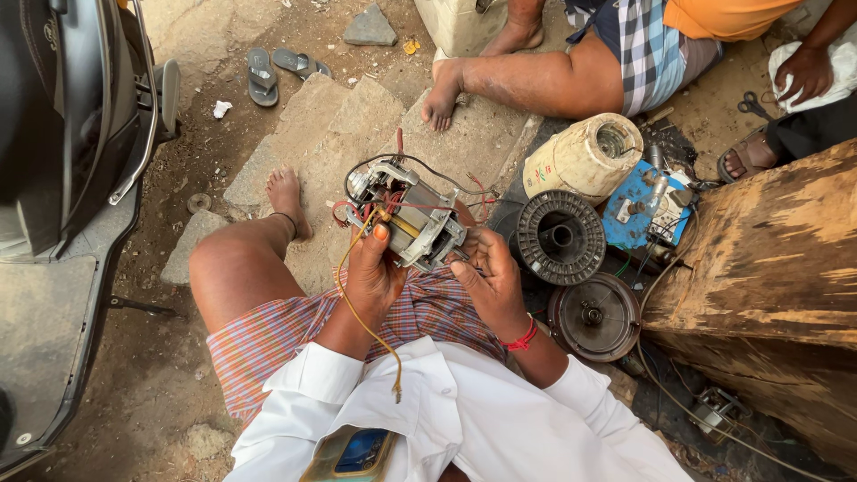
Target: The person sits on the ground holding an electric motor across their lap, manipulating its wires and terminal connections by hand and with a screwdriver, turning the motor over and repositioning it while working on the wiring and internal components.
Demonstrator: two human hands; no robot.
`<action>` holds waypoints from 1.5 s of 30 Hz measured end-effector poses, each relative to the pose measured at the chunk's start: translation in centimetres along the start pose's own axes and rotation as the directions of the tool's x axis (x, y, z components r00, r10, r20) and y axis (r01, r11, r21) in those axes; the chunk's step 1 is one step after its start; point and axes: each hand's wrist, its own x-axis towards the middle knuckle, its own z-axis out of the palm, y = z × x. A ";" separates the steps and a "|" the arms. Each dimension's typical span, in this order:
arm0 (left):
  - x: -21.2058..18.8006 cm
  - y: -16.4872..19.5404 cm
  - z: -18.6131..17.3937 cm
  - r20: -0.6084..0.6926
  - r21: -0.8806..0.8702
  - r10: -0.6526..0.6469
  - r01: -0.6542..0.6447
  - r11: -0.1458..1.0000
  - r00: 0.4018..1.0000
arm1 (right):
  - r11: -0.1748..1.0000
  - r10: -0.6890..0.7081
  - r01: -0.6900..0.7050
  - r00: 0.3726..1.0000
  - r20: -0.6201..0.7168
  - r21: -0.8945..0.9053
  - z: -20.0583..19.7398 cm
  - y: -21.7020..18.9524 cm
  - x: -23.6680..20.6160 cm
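Left hand (pixel 370 272) clamped on small electric motor (pixel 406 214); right hand (pixel 489 272) pinches its end. Likely heavy, rigid (thin wires fragile), so grip the metal frame.

Daylight is bright and even; my view is sharp throughout, with no motion blur. Soft shadows fall toward 6 o'clock beneath my legs. The white shirt (pixel 464 411) at 6 o'clock is nearly overexposed. Wide-angle distortion bends the scooter (pixel 62 178) at 9 o'clock.
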 end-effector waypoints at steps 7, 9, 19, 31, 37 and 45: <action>-0.3 0.1 0.4 0.055 0.066 0.030 -0.034 0.997 0.998 | 0.987 0.034 -0.039 0.999 0.035 0.153 0.3 -0.4 0.4; -0.3 0.2 0.5 0.063 0.075 0.028 -0.032 0.997 0.998 | 0.987 0.012 -0.020 0.999 0.049 0.158 0.5 -0.8 0.6; 0.3 -0.3 -0.8 -0.060 -0.009 -0.006 0.005 1.000 0.998 | 0.985 0.007 -0.018 0.998 0.064 0.172 0.5 -0.3 1.2; 0.2 0.8 -4.6 -0.065 0.062 0.062 -0.058 0.996 0.996 | 0.986 0.132 -0.140 0.987 0.088 0.092 0.0 4.4 0.9; 0.3 2.1 -5.0 -0.031 0.136 0.099 -0.094 0.986 0.995 | 0.967 0.174 -0.199 0.972 0.155 0.160 0.2 6.6 1.3; 0.0 0.8 -7.7 -0.067 0.090 0.103 -0.097 0.991 0.992 | 0.932 0.163 -0.227 0.959 0.232 0.284 1.0 7.7 1.2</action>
